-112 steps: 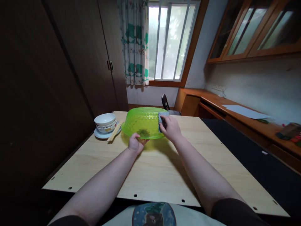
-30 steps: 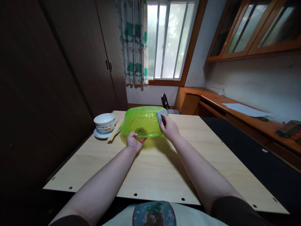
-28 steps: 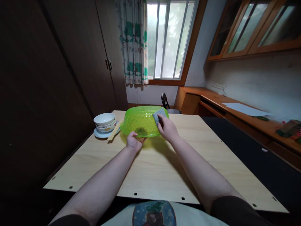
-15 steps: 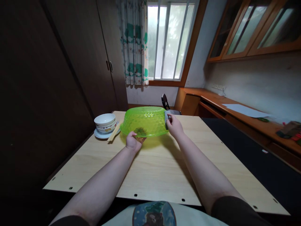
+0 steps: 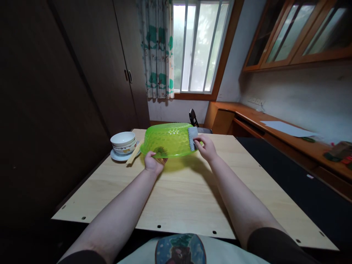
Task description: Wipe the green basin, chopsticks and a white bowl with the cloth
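Observation:
A translucent green plastic basket point(image 5: 170, 141) is held tilted on its side above the wooden table, its dimpled outer wall towards me. My left hand point(image 5: 154, 163) grips its lower left edge, the thumb in front and the other fingers partly hidden behind the plastic. Against the right end of the basket lies a grey textured cloth or sponge point(image 5: 193, 138). My right hand point(image 5: 205, 147) pinches that grey piece at its right side, thumb and forefinger closed.
Stacked white bowls point(image 5: 123, 141) stand on a pale plate point(image 5: 121, 157) at the table's left, with wooden chopsticks point(image 5: 134, 153) resting on the plate's edge. The light wooden table point(image 5: 187, 205) has a dark strip point(image 5: 288, 172) on its right. A chair point(image 5: 193, 117) stands beyond.
The grey piece has turned flatter towards me and shifted slightly left over the basket's wall. My right hand has moved a little down and right; my left hand has shifted slightly left.

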### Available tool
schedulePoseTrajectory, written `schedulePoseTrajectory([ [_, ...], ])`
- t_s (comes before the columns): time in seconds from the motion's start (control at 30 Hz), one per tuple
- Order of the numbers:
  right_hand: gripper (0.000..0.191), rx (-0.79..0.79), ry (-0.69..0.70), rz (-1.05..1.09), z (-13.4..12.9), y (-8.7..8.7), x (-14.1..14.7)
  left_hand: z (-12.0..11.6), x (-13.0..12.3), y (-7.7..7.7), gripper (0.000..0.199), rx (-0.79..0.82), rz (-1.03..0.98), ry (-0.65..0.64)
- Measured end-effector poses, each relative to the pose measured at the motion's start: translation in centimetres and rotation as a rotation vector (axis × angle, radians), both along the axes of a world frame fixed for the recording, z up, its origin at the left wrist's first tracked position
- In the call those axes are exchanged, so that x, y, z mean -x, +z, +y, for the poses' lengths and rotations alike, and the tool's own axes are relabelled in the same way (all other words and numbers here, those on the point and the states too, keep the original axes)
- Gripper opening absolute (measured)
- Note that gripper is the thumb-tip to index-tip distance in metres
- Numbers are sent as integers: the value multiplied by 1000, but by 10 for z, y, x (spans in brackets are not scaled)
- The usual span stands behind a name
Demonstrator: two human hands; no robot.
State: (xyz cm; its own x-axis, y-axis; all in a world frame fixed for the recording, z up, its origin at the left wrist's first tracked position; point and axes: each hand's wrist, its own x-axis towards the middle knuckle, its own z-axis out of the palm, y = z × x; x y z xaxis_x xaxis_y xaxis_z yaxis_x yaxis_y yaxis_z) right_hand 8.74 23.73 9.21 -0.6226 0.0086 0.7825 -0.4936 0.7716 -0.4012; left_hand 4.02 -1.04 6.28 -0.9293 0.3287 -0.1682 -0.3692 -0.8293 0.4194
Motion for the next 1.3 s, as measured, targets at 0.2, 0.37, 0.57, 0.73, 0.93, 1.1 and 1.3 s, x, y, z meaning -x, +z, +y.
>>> schedulePoseTrajectory([
  [0.2,22,-22,-19,121,-4,-5,-3,-3,3,0,31,-16,-48,43],
  [0.37,36,-124,-59,84,14,-20,-5,-5,8,-1,26,-32,-45,65],
  [0.57,38,-290,-60,28,18,-35,1,-8,15,1,37,20,-84,127],
  [0.73,42,-237,-72,44,11,-34,4,-6,13,2,46,-7,-8,128],
  [0.93,40,-217,-103,87,-11,-24,-2,6,-5,-4,35,5,182,-147],
  [1.1,37,-349,-40,78,-31,-12,-11,11,-14,-6,32,18,249,-338],
  [1.3,37,-488,45,17,-40,1,-21,10,-15,-5,38,20,212,-322],
])
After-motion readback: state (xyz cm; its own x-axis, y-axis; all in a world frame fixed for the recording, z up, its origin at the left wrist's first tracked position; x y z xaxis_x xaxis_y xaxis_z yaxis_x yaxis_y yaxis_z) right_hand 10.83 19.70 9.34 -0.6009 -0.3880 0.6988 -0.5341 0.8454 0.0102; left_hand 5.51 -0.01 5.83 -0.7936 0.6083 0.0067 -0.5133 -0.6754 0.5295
